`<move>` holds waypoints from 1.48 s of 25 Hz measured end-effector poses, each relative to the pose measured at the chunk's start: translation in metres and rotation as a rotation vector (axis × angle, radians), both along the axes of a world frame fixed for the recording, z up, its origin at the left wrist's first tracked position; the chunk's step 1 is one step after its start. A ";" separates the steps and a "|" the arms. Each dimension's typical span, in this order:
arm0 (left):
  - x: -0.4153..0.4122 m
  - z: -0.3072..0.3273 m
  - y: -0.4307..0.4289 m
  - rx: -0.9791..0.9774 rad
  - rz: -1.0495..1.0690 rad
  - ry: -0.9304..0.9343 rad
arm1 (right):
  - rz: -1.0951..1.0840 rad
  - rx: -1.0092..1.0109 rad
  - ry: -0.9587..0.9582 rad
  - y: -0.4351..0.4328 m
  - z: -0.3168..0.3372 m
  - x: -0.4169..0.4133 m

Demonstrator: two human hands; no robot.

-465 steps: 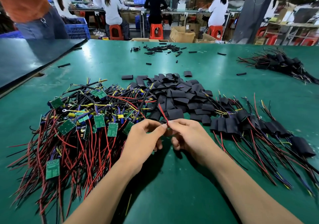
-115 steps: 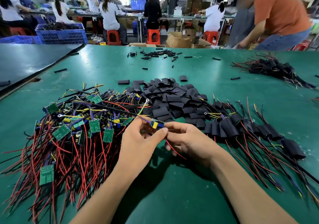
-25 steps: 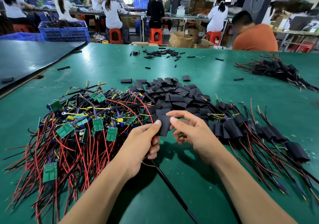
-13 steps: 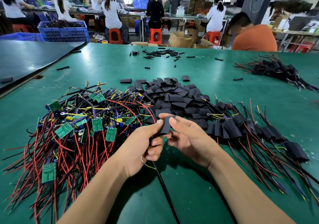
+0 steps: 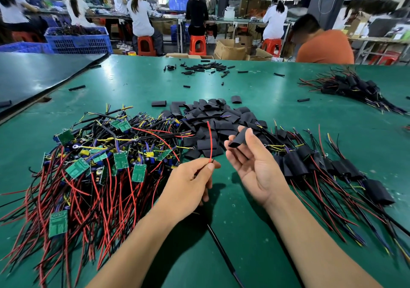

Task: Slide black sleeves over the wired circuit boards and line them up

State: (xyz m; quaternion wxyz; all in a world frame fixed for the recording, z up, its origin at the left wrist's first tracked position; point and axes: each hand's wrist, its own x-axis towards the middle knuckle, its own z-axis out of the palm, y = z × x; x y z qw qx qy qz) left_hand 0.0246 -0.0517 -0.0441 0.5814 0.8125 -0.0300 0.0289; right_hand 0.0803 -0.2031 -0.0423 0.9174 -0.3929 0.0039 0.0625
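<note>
Head view: the black sleeve point(image 5: 239, 137) is held above the green tabletop point(image 5: 244, 83), in front of the pile of loose sleeves point(image 5: 213, 119). The grip of the right hand point(image 5: 255, 167) grasps this sleeve. The thumb presses it against the raised fingertips, and the palm faces up. The sleeve touches neither the tabletop nor the pile.

Just left of the sleeve, and apart from it, a red wire point(image 5: 210, 141) stands nearly upright. The grip of the left hand point(image 5: 188, 183) grasps this wire, pinching its lower end between thumb and forefinger. A black cable point(image 5: 221, 250) emerges below the left hand and runs across the tabletop to the lower edge of the view. The hand hides whatever joins the wire and the cable.

To the left of the left hand lies a heap of wired circuit boards point(image 5: 121, 160). Green boards lie tangled among red, black and yellow leads. To the right of the right hand, sleeved boards point(image 5: 295, 164) lie side by side in a row, with their leads fanned toward the near edge.

Farther back, a second bundle point(image 5: 346, 86) of sleeved units lies at the right. Short sleeve offcuts point(image 5: 204, 66) lie scattered near the far edge. A dark panel point(image 5: 33, 72) adjoins the tabletop at the left. Beyond the tabletop, a person in an orange shirt point(image 5: 324, 48) bends forward. A blue crate point(image 5: 77, 41) stands at the left, and other workers sit on red stools point(image 5: 197, 44).
</note>
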 end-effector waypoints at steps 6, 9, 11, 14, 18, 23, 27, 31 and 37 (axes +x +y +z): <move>-0.003 0.000 -0.003 0.057 0.001 -0.086 | -0.015 0.072 -0.055 -0.006 0.005 0.001; -0.003 -0.001 -0.003 0.036 0.096 -0.108 | -0.037 0.069 -0.074 -0.009 0.006 0.002; -0.004 -0.001 -0.002 0.027 0.125 -0.119 | -0.079 0.052 -0.075 -0.008 0.004 0.003; -0.004 -0.001 -0.001 0.028 0.140 -0.138 | -0.141 0.034 -0.080 -0.011 0.003 0.005; -0.003 -0.002 0.001 0.031 0.143 -0.130 | -0.161 0.015 -0.097 -0.013 0.002 0.006; -0.003 -0.002 0.001 0.047 0.144 -0.127 | -0.151 -0.051 -0.148 -0.008 0.003 0.004; -0.003 -0.002 0.001 0.043 0.144 -0.133 | -0.149 -0.146 -0.225 -0.005 0.002 0.001; -0.003 0.001 0.001 -0.022 0.099 -0.141 | -0.082 -0.242 -0.250 0.005 -0.004 -0.004; -0.001 0.003 0.003 -0.245 0.035 -0.025 | 0.017 -0.362 -0.204 0.015 -0.008 -0.011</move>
